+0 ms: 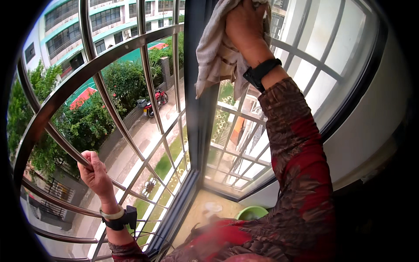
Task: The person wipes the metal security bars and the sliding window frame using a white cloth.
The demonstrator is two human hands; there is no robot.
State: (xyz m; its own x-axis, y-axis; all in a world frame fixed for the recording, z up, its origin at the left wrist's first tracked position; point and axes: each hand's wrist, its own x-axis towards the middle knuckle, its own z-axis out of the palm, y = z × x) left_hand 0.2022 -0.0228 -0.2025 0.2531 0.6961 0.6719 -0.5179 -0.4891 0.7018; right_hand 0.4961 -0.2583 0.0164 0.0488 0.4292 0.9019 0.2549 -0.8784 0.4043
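My left hand is wrapped round a shiny metal bar of the window grille, at the lower left. At the top, my right hand grips a light grey-beige cloth, which hangs down in folds beside the dark window frame. The cloth lies at the upper part of the frame, next to the glass pane. Some of my right fingers are cut off by the upper edge or hidden by the cloth. Each wrist wears a black strap.
Grille bars curve across the left side. Beyond and below them are a lane, bushes and a red motorcycle. A green basin stands on the tan surface in the corner under the glass. A thin cable runs near my left wrist.
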